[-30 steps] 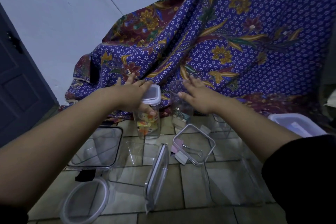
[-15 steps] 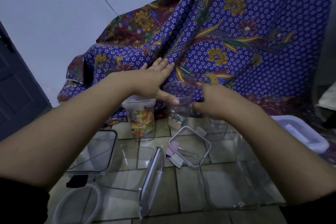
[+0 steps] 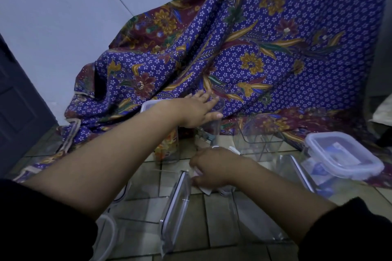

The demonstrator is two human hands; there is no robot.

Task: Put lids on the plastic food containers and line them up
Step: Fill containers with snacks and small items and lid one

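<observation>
My left hand [image 3: 197,110] reaches to a tall open clear container [image 3: 209,133] at the back. Its fingers lie over the rim and the thumb presses the near wall, so it grips the top. Just left of it stands a tall container with colourful contents [image 3: 167,151], its lid [image 3: 148,105] on, half hidden by my forearm. My right hand [image 3: 214,167] is down on the tiled floor, fingers curled over a small square clip lid [image 3: 206,190], of which only white flaps show.
A lidded square container [image 3: 341,154] sits at the right, an open clear tub [image 3: 259,141] behind my right hand. A long lid [image 3: 176,207] stands on edge in front; a round lid [image 3: 109,237] lies bottom left. Batik cloth [image 3: 254,48] drapes behind.
My left hand left the lidded colourful container and moved right onto the open tall one. My right hand dropped from that container to the square lid on the floor.
</observation>
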